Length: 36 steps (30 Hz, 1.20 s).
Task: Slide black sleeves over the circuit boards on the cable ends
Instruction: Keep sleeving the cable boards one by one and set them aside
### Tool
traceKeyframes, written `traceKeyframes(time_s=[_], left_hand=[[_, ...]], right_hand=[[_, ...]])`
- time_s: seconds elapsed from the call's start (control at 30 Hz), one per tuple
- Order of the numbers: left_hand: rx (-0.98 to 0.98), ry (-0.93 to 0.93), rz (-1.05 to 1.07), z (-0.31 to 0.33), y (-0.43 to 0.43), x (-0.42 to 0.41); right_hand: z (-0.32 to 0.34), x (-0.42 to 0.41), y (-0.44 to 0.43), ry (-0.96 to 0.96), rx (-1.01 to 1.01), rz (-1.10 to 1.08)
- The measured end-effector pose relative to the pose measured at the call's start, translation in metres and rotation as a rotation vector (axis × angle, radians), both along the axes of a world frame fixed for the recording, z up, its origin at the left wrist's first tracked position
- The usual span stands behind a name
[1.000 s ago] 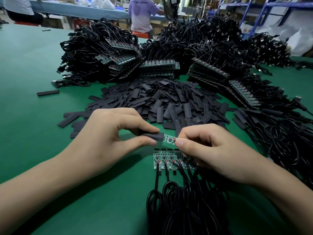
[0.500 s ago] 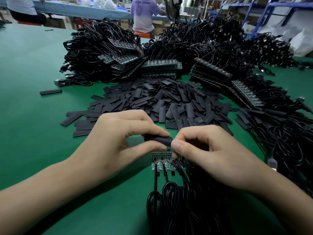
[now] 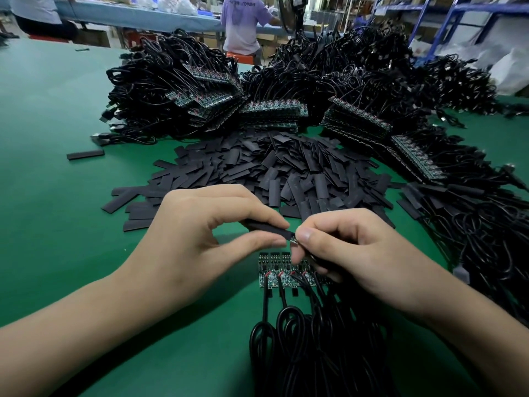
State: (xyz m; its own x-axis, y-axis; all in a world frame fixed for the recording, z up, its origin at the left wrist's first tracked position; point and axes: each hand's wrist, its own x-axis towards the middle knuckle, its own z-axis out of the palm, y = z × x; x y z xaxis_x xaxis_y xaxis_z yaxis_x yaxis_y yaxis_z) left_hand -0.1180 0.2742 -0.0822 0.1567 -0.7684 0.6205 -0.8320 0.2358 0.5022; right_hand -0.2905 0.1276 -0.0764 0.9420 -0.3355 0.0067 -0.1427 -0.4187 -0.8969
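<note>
Black sleeve [image 3: 270, 229] sits pinched between thumb and forefinger of the left hand [image 3: 200, 239]. It is held just above the green table [image 3: 57, 210] at the middle of our view. Its right end meets the circuit board [image 3: 292, 240], which the right hand [image 3: 357, 253] pinches by thumb and fingertip. Both hands are clamped, one on each part, and they nearly touch. Only a sliver of board shows past the sleeve's mouth, so we judge the sleeve almost fully on.

As we read it, the flattened mouth could catch on a board corner or solder joint and buckle if pushed at an angle. A tug on the cable rather than the board could strain the soldered wires (thin red ones show on the neighbouring boards). Pushed too far, the sleeve would leave one end of the board bare.

We see the sleeve as matte, flat and slightly pliant, a short strip tilted down a little to the right.

Just below the hands a row of boards [image 3: 282, 272] lies on the table, and its cables [image 3: 315, 353] run toward us. Beyond the hands spreads a loose pile of sleeves [image 3: 286, 173], and behind that are stacked boards [image 3: 272, 108] amid heaps of cable. Well off to the left lies one stray sleeve [image 3: 85, 154].
</note>
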Motion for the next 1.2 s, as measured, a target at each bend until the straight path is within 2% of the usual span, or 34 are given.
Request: traceKeyframes(time_s=[0.23, 0.7, 0.97, 1.2], left_hand=[[0.057, 0.067, 0.011, -0.001, -0.001, 0.000], [0.042, 0.045, -0.038, -0.006, -0.002, -0.001], [-0.017, 0.064, 0.019, -0.006, -0.003, 0.002], [-0.008, 0.032, 0.015, -0.005, -0.002, 0.002]], right_hand=[[0.001, 0.001, 0.005, -0.009, -0.138, -0.077], [-0.007, 0.002, 0.004, -0.042, -0.173, -0.099], [-0.004, 0.002, 0.005, -0.121, -0.048, -0.135], [-0.004, 0.003, 0.011, -0.143, -0.124, -0.153]])
